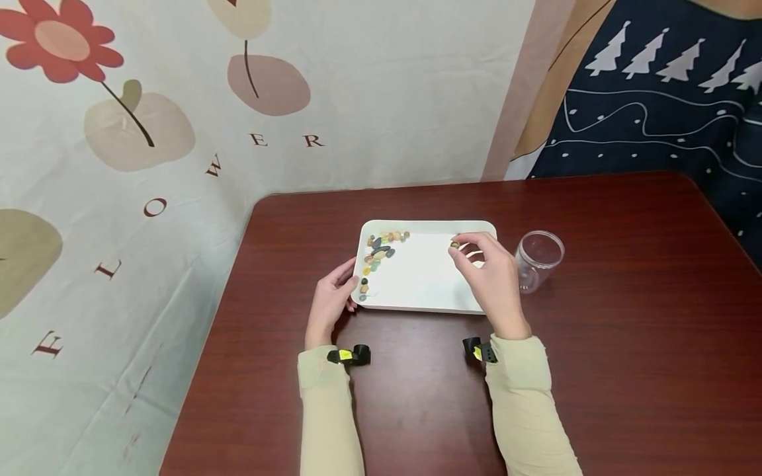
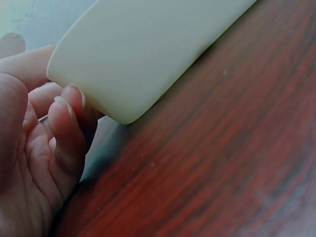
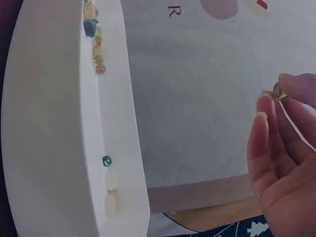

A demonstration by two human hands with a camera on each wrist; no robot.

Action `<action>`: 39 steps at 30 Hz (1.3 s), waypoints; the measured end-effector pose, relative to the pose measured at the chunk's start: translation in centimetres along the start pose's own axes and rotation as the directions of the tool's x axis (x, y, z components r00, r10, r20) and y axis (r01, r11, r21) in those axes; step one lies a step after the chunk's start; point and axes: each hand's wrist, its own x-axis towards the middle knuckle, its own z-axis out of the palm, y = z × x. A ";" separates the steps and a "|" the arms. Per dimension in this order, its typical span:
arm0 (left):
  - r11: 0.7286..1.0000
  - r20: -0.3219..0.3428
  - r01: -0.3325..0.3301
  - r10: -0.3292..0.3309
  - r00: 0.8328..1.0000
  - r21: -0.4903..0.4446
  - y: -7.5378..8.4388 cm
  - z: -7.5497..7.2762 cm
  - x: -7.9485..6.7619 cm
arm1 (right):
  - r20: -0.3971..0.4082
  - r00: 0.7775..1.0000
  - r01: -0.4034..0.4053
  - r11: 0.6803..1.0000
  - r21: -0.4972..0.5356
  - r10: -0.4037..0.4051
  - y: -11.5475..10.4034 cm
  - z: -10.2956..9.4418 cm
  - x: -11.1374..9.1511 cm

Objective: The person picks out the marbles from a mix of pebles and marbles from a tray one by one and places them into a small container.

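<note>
A white rectangular tray [image 1: 425, 277] lies on the table, tilted slightly in the head view. My left hand [image 1: 333, 299] grips its near left corner, thumb on the rim and fingers beneath, as the left wrist view [image 2: 49, 128] shows. Above the tray's right half, my right hand [image 1: 491, 281] pinches a small yellow-green glassy stone [image 3: 280, 92] between thumb and fingertips. Several colored pebbles [image 1: 378, 253] form a cluster along the tray's left side. A teal stone [image 3: 107, 160] and pale stones [image 3: 112, 202] sit toward the other end, mostly hidden by my right hand in the head view.
A clear plastic jar [image 1: 538, 260] stands just right of the tray, beside my right hand. The reddish-brown table [image 1: 631, 317] reaches to a printed cloth [image 1: 381, 119] behind and a dark blue tree-patterned cloth [image 1: 655, 125] at the right.
</note>
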 end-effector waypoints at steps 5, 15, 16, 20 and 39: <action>1.000 -0.015 -0.014 0.014 1.000 0.021 -1.4 0.0 0.7 | 0.010 1.000 0.019 1.000 -0.010 -0.019 0.2 -0.3 -0.1; 1.000 -0.021 -0.014 0.015 1.000 0.020 -1.6 0.0 0.6 | -0.022 1.000 0.011 0.999 -0.038 -0.012 0.3 -1.0 -0.1; 1.000 -0.022 -0.014 0.014 1.000 0.018 -1.6 0.0 0.6 | -0.029 1.000 0.007 0.999 -0.036 -0.008 0.3 -1.2 -0.1; 1.000 -0.024 -0.015 0.016 1.000 0.019 -1.5 0.0 0.6 | -0.052 0.999 -0.011 1.000 -0.021 0.010 0.3 -1.9 0.0; 1.000 -0.027 -0.002 0.003 1.000 0.023 -1.4 0.1 0.6 | -0.252 0.964 -0.090 0.996 0.003 0.088 1.9 -5.2 0.4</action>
